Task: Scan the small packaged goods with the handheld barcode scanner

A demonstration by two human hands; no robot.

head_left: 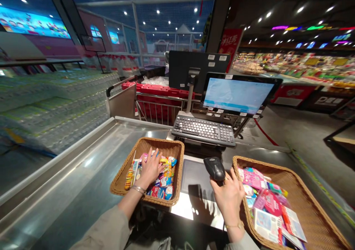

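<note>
My left hand (151,168) reaches into the left wicker basket (179,168), its fingers spread over small colourful packaged items (165,181). Whether it touches one of them I cannot tell. In my right hand (229,194) is a black handheld barcode scanner (215,168), held by its handle with the head pointing up and away from me. This hand is just left of the right wicker basket (313,194). Inside that basket lie pink packages (253,178) and flat boxed items (267,226), mostly on its left side.
A black keyboard (203,128) and a lit screen (237,95) stand beyond the scanner. Between the baskets lies a flat grey counter plate (194,176). The metal counter (91,168) extends left, with a raised edge. A metal cart (161,106) stands behind it.
</note>
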